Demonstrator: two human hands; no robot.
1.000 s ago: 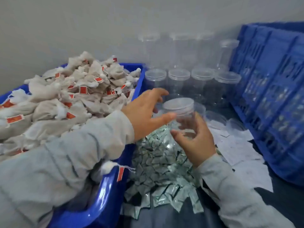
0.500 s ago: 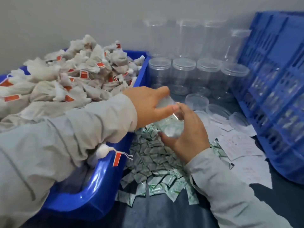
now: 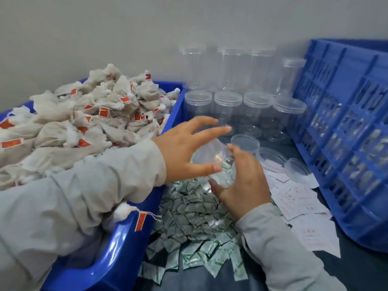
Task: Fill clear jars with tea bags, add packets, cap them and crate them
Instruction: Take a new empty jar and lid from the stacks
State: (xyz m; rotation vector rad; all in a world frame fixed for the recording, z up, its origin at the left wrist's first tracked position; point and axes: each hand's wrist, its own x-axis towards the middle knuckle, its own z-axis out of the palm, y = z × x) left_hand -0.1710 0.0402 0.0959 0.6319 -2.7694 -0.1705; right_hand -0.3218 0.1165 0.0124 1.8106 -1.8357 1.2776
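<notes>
The white slips (image 3: 294, 198) at 3 o'clock carry red print too blurred to read; the tea bags (image 3: 84, 122) at 10 o'clock bear plain red tags. The right hand (image 3: 243, 181) grips the clear jar (image 3: 212, 156), tilted above the green-printed packets (image 3: 189, 217) at center. The left hand (image 3: 184, 152), which clasped the jar half a second ago, now has its fingers spread apart beside it.
</notes>
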